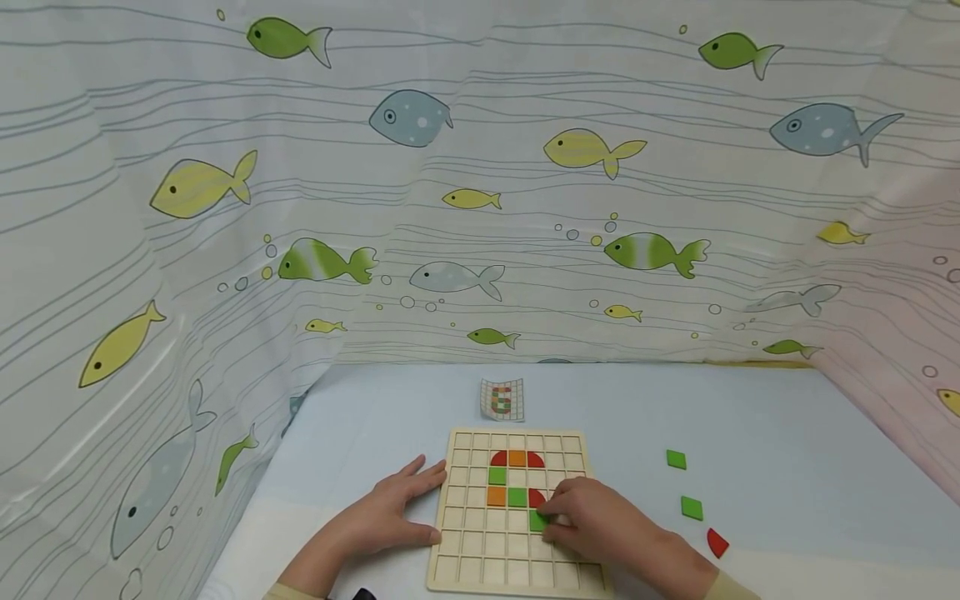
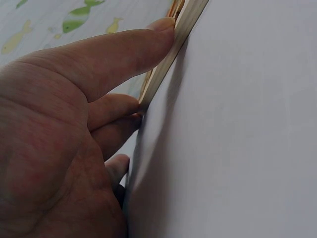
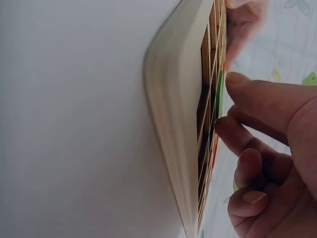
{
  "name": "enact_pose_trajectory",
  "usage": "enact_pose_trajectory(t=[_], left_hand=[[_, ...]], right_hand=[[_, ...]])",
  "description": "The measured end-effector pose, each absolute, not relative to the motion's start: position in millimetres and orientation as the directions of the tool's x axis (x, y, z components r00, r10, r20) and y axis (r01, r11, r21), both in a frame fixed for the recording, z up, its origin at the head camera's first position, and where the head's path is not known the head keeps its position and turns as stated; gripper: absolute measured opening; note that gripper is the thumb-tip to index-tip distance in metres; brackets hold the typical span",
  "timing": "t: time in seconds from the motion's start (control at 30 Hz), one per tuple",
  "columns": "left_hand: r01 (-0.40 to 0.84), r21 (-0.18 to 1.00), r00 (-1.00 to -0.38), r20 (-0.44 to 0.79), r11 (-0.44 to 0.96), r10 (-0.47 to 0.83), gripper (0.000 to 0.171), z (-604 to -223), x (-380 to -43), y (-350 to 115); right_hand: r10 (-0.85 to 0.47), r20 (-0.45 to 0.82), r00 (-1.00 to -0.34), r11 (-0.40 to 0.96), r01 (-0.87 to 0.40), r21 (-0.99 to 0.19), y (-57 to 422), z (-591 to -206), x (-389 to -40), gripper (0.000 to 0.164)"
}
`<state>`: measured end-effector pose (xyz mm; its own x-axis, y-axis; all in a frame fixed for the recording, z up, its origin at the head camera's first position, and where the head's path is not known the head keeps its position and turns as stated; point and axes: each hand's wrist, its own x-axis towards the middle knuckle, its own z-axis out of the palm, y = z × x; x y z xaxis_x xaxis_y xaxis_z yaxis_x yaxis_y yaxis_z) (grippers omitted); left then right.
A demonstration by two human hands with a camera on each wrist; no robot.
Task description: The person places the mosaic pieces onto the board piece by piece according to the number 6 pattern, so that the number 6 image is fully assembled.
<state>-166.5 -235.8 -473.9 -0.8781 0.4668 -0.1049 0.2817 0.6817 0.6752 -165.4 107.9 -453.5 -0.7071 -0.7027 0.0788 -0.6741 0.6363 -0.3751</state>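
Note:
A square wooden grid board (image 1: 450, 568) lies on the table. My right hand (image 1: 600, 521) pinches a green square tile (image 1: 537, 522) with thumb and index finger at a cell right of the board's middle; in the right wrist view the green tile (image 3: 219, 94) sits between the two fingertips. My left hand (image 1: 386, 517) rests against the board's left edge, fingers extended and thumb (image 2: 148, 42) touching the wooden rim. Other cells hold red rounded tiles (image 1: 536, 459), orange squares (image 1: 496, 497) and green squares (image 1: 497, 476).
Behind the board lies a small paper card (image 1: 502, 400) with a printed coloured grid pattern. To the right are two loose green squares (image 1: 692, 508) and a red rounded tile (image 1: 717, 543). A fish-patterned curtain (image 1: 480, 167) surrounds the table. A dark object (image 1: 364, 594) shows at the bottom edge.

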Motion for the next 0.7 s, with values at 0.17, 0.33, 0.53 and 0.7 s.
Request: enact_pose_trajectory(t=[0.17,0.33,0.53,0.7], left_hand=[[0.277,0.671,-0.879,-0.111,0.688,0.463,0.087,-473.4,-166.3,-235.4],[0.283,0.670,-0.878,-0.108,0.687,0.467,0.087,-473.7,-166.7,-235.3],[0.282,0.672,-0.877,-0.108,0.685,0.468,0.088,-474.2,-167.2,-235.6],[0.283,0.673,-0.878,-0.105,0.683,0.467,0.089,-475.0,-167.2,-236.3]], right_hand=[[-0.691,0.047,-0.721,0.638,-0.639,-0.430,116.1,-454.9,-164.3,0.030],[-0.668,0.021,-0.743,0.646,-0.594,-0.479,125.3,-455.6,-162.0,0.031],[-0.640,0.025,-0.768,0.643,-0.554,-0.529,136.2,-456.6,-159.4,0.032],[-0.606,0.025,-0.795,0.659,-0.520,-0.544,146.0,-454.8,-155.9,0.032]])
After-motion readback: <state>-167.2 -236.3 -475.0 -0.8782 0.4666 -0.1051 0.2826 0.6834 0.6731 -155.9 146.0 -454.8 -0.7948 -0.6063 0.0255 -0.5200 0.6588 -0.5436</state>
